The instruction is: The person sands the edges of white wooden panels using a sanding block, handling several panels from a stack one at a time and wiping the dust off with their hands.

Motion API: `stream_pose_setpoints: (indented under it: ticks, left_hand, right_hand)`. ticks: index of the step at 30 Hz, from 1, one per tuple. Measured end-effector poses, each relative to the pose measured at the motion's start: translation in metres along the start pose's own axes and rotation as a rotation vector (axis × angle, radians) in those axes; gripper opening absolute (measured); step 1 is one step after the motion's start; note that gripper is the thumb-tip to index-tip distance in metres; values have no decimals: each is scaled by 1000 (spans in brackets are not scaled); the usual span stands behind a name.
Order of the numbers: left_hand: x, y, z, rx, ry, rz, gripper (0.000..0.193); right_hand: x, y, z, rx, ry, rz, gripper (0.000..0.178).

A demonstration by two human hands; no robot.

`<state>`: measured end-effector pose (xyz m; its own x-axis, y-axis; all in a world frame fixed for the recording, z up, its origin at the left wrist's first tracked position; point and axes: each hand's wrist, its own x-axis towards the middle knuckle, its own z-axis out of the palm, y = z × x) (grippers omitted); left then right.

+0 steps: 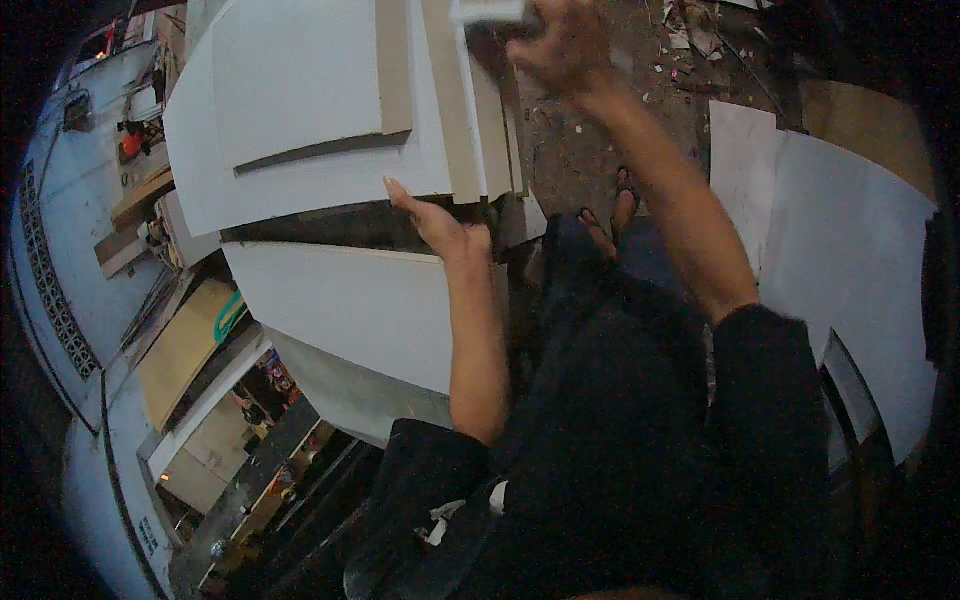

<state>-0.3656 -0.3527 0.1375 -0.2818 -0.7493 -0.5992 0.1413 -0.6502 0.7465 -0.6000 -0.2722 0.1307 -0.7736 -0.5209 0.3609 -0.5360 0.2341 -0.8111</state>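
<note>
A stack of white panels (310, 190) with pale cut edges lies in front of me at the upper left, one smaller white panel (300, 70) on top. My left hand (440, 228) is at the near edge of the stack, its thumb lying on the wide panel's face and its other fingers hidden below the edge. Beyond it, along the stack's right edge, my right hand (565, 45) is closed round a dark, block-like thing (490, 45) with a whitish part above it. Motion blur hides what kind of thing this is.
Below the stack, another white panel (350, 300) stands close to my left forearm. Large pale boards (840, 230) lean at the right. Scraps litter the dark floor (690, 60) near my sandalled feet (610, 215). A cluttered workbench (260, 480) is at the lower left.
</note>
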Motion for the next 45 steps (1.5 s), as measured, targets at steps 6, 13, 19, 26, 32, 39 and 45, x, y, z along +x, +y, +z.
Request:
stream_pose_setpoints:
  ticks: [6,13,19,26,32,39,45]
  left_hand:
    - [7,-3,8,30,123,-46,83]
    - [6,13,11,146,-6,49,91]
    - [-41,6,25,444,323,313,89]
    - [-18,18,42,10,-56,40,82]
    - [-23,18,35,67,-72,15,66]
    - [-32,32,45,88,-103,-31,61]
    - [-34,35,36,126,-111,-58,64]
  right_hand:
    - [-101,-34,7,108,218,-60,36]
    - [-137,-84,-50,262,-164,188,32]
    - [-154,-62,-95,360,65,458,33]
    - [-96,-94,-75,146,-139,93,44]
    - [-25,-42,-12,-114,179,-258,27]
    - [-59,-68,-27,-50,-2,-103,29]
    - [-68,-92,-45,31,-184,45,33]
